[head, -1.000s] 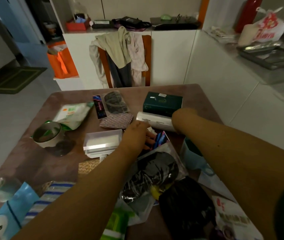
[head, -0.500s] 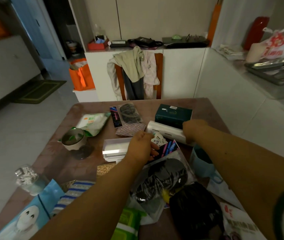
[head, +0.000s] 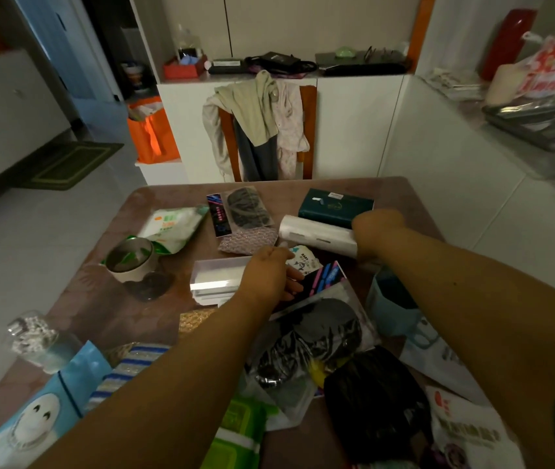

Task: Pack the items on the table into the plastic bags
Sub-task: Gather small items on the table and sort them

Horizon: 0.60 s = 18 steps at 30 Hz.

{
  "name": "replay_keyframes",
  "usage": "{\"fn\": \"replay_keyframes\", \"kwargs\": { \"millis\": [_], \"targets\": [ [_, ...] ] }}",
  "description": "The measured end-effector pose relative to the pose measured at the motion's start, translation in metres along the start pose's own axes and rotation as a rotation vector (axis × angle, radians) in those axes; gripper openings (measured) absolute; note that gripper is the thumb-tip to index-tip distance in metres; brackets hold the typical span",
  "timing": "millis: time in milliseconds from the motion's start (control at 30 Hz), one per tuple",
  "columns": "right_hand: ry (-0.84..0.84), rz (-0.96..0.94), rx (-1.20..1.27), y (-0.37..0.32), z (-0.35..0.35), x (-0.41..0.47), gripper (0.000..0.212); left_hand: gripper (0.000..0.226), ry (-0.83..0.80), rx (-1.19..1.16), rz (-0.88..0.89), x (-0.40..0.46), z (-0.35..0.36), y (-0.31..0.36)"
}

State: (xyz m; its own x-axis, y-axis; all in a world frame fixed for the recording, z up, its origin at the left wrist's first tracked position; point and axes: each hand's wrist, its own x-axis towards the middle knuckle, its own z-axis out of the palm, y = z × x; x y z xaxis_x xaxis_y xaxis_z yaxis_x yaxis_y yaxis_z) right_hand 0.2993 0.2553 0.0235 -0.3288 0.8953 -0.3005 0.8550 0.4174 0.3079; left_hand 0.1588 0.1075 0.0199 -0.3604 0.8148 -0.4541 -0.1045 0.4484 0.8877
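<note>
Roll of plastic bags (head: 316,234) unmoved, right hand (head: 375,228) fingers hidden.

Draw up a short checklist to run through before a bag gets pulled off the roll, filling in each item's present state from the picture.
1. Right hand on the roll of plastic bags: ok, it covers the roll's right end.
2. Firm grasp on the roll: cannot tell, the fingers are hidden.
3. Left hand free to take the bag's edge: cannot tell, it is curled over small packets.
4. Loose bag edge found: cannot tell, too dim.
5. Room to unroll toward the person: not ok, packets crowd the table there.
</note>
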Motion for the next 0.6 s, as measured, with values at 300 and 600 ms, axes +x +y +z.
{"fn": "replay_keyframes", "kwargs": {
  "millis": [300, 600],
  "targets": [
    [0.309, -0.1, 0.367, 0.024, -0.077, -0.083, 0.064, 0.031, -0.023, 0.038, 0.077, -0.06, -0.01, 0.041],
    [0.01, -0.24, 1.409, -0.059, -0.089, -0.245, 0.029, 0.04, 0.104, 0.229, 0.195, -0.203, -0.106, 0.065]
  ]
}}
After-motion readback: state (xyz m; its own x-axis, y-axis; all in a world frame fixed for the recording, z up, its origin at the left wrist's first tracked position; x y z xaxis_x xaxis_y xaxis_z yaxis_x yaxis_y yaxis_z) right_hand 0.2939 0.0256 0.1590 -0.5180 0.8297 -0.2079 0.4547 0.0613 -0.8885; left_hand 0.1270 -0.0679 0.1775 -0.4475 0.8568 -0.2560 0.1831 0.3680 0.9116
